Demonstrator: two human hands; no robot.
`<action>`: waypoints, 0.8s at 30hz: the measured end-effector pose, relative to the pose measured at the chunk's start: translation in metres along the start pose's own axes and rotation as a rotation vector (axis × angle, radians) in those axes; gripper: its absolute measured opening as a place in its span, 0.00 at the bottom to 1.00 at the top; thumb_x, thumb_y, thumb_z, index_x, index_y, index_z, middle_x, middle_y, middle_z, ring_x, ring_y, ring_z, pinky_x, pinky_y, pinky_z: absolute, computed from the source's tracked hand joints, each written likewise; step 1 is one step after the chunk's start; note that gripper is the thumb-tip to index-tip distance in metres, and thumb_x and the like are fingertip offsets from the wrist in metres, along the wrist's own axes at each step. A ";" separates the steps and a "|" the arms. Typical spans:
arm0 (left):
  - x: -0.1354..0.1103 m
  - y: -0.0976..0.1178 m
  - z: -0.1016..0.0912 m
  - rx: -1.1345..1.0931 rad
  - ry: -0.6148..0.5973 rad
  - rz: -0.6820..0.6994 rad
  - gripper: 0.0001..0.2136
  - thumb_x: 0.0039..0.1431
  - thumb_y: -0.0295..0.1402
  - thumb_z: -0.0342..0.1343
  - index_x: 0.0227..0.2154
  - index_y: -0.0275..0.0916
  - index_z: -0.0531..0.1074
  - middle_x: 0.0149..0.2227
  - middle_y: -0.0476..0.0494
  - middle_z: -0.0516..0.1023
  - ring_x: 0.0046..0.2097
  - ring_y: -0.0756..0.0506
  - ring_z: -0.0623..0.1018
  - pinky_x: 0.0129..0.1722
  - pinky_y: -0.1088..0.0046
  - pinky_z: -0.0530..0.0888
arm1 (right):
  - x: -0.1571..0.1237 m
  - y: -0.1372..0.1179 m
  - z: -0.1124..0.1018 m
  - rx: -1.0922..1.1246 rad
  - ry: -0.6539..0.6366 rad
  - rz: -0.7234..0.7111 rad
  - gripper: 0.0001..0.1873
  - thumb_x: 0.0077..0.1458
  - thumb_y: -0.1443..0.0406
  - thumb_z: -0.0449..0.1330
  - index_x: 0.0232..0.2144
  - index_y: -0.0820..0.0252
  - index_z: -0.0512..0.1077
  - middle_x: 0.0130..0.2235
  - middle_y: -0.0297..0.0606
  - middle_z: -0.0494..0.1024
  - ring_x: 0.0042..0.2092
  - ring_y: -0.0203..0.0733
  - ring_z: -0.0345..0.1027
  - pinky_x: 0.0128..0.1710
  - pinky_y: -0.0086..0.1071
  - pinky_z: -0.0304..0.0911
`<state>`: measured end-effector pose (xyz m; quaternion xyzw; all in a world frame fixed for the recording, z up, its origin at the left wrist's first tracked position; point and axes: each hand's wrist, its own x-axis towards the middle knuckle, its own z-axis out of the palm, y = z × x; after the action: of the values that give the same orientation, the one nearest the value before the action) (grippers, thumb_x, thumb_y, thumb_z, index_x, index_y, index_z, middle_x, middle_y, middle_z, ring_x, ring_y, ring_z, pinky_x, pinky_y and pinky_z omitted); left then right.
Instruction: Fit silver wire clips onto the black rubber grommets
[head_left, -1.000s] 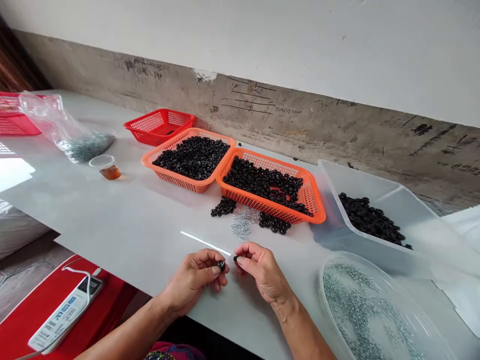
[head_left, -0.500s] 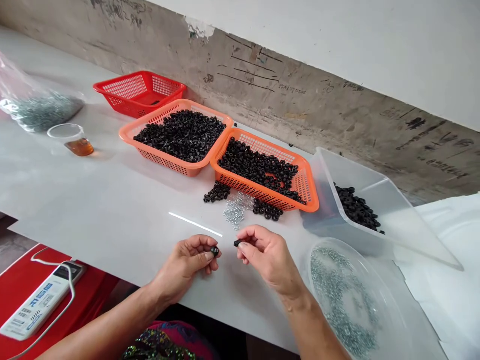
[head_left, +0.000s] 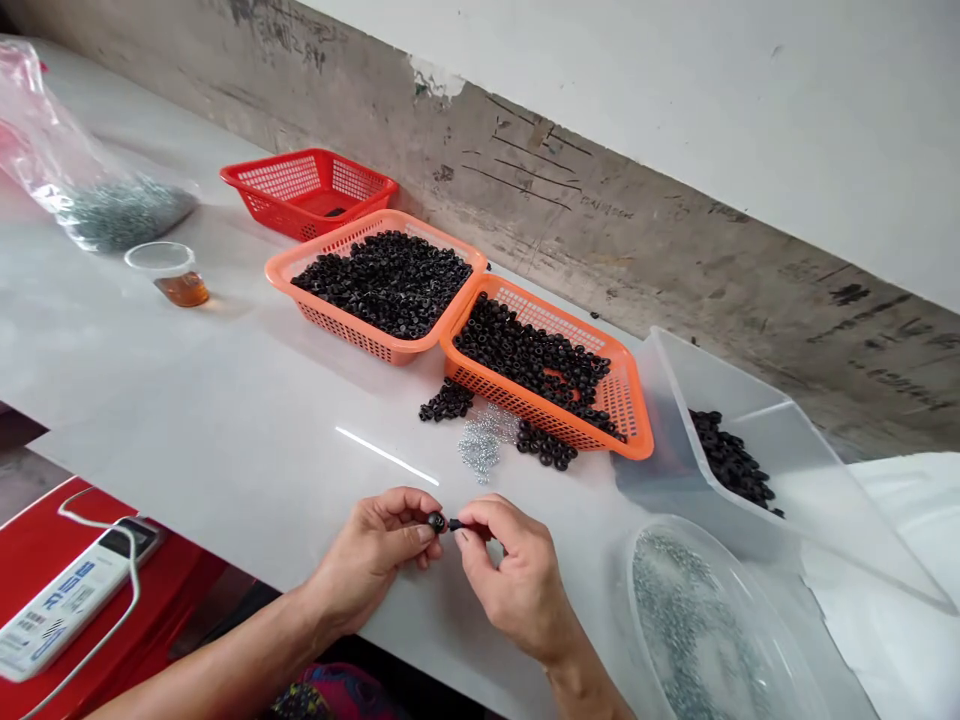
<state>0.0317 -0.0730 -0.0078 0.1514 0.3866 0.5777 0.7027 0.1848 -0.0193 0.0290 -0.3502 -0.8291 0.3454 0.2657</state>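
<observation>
Between the thumb and fingers of my left hand (head_left: 386, 540) is a small round black part (head_left: 436, 521) with an opening facing right. My right hand (head_left: 510, 565) pinches a small narrow black piece (head_left: 455, 524), its tip right at the round part; whether it has entered the opening I cannot tell. Just beyond my hands lie a pile of tiny silver balls (head_left: 480, 446), a heap of small black pieces (head_left: 446, 400) and a cluster of round black parts (head_left: 547, 446). A thin white strip (head_left: 387, 456) lies on the table left of them.
Two orange baskets (head_left: 330, 322) (head_left: 641, 410) hold black parts, with a red basket (head_left: 262, 205) behind. A clear bin (head_left: 806, 500) and a clear tub (head_left: 637, 600) stand right. A cup (head_left: 180, 288) of amber liquid and a plastic bag (head_left: 124, 210) stand left.
The two black pieces, apart before, have come together as my right hand moved left toward my left hand. The whole view has shifted slightly.
</observation>
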 end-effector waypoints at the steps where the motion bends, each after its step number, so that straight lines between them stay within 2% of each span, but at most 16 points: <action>1: 0.000 0.000 0.000 -0.005 0.005 -0.001 0.07 0.45 0.25 0.61 0.30 0.34 0.73 0.21 0.48 0.75 0.25 0.52 0.72 0.26 0.78 0.66 | -0.001 0.000 0.001 -0.010 0.008 -0.026 0.07 0.52 0.73 0.52 0.34 0.59 0.66 0.30 0.35 0.69 0.30 0.35 0.63 0.30 0.28 0.62; 13: 0.002 -0.010 -0.002 0.052 0.026 0.075 0.08 0.47 0.25 0.59 0.33 0.34 0.72 0.21 0.50 0.76 0.25 0.53 0.71 0.29 0.77 0.67 | -0.001 0.004 0.011 -0.163 0.058 -0.195 0.09 0.52 0.77 0.52 0.35 0.62 0.66 0.31 0.39 0.69 0.32 0.37 0.64 0.31 0.30 0.64; 18: 0.001 -0.010 0.000 0.136 0.095 0.108 0.07 0.46 0.26 0.59 0.31 0.34 0.73 0.21 0.51 0.75 0.25 0.53 0.72 0.28 0.77 0.68 | -0.005 0.005 0.016 -0.251 0.052 -0.258 0.11 0.52 0.78 0.50 0.35 0.63 0.66 0.32 0.41 0.69 0.34 0.39 0.64 0.34 0.33 0.65; 24: 0.000 -0.012 -0.001 0.292 0.065 0.213 0.06 0.45 0.24 0.58 0.30 0.36 0.73 0.26 0.50 0.74 0.28 0.52 0.73 0.27 0.77 0.70 | -0.005 0.004 0.013 -0.184 0.003 -0.195 0.09 0.53 0.77 0.50 0.34 0.63 0.66 0.31 0.40 0.69 0.33 0.37 0.64 0.33 0.31 0.64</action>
<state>0.0389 -0.0771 -0.0163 0.2730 0.4708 0.5911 0.5952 0.1811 -0.0265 0.0174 -0.2914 -0.8869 0.2401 0.2661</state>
